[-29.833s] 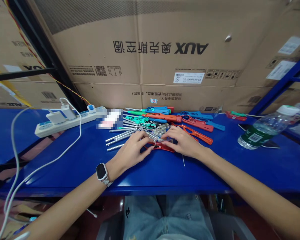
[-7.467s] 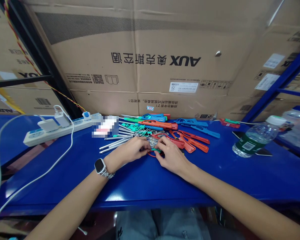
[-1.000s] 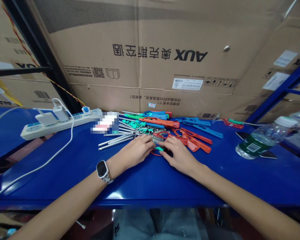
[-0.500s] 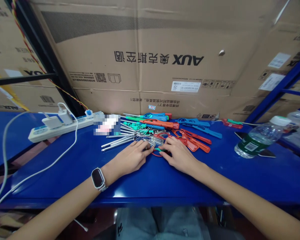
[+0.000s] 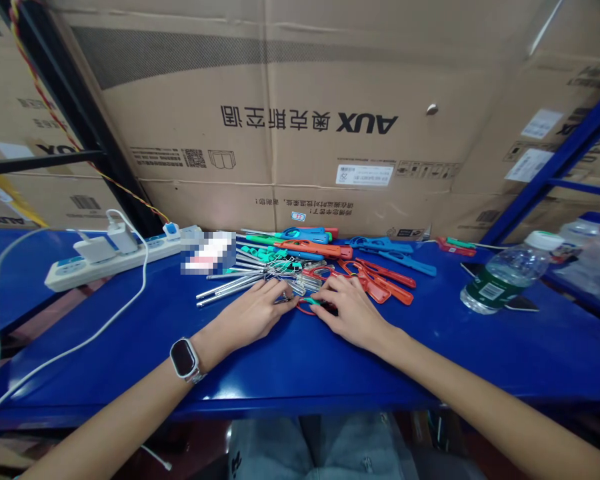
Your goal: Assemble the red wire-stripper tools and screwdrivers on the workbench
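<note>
My right hand [image 5: 355,312] pinches a small green plastic piece [image 5: 311,302] between thumb and fingertips. Just under it shows the curved edge of a red plastic part [image 5: 304,311], partly hidden by the fingers. Close on the other side, my left hand [image 5: 254,313] has thumb and fingers drawn together; what they hold is too small to make out. Beyond the hands lies a heap of what look like stick-lighter parts: metal tubes [image 5: 226,289], green plastic pieces [image 5: 260,254], thin wires, clear pieces, red handle shells [image 5: 386,287] and blue handle shells [image 5: 380,245].
On the left of the blue table [image 5: 260,373] lies a white power strip [image 5: 115,258] with plugs and a trailing cable. A water bottle [image 5: 500,277] stands at the right, over a dark flat object. Large cardboard boxes [image 5: 300,73] rise behind.
The whole view has shifted slightly left. Both hands stay close together over the red part, with only small finger movements. The heap looks the same.
</note>
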`<state>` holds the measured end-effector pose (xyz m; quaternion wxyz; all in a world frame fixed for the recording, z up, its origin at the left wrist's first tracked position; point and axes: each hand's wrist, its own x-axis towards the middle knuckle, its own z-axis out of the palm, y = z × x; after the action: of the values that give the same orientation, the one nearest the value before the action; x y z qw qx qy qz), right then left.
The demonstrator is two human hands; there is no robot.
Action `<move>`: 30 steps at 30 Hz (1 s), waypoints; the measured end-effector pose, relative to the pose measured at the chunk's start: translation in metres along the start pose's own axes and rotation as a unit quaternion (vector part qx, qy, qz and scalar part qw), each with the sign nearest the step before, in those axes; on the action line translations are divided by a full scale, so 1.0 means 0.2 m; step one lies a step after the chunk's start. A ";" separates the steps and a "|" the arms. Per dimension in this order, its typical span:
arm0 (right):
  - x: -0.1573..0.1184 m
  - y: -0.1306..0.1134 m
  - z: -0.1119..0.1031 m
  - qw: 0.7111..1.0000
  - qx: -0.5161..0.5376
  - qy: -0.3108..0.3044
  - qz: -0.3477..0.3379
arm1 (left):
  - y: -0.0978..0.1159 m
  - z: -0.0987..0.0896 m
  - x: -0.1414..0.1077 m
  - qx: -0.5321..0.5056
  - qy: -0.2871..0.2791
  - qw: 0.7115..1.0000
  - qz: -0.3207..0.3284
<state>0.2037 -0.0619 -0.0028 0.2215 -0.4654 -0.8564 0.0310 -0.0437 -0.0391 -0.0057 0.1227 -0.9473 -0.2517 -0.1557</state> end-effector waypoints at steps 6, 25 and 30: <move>0.08 0.13 -0.08 0.997 -0.028 0.057 0.047 | 0.00 -0.07 0.04 -0.038 0.036 0.999 -0.004; 0.16 0.11 -0.19 0.951 0.292 -0.076 0.061 | -0.06 -0.07 0.17 -0.151 0.176 0.971 -0.062; 0.15 0.12 -0.16 0.934 0.328 -0.114 0.088 | -0.07 -0.09 0.16 -0.159 0.148 0.975 -0.036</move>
<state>0.2204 -0.0287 0.0300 0.2596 -0.4335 -0.7735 0.3825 -0.0289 -0.0189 0.0240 0.0005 -0.9116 -0.2365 -0.3362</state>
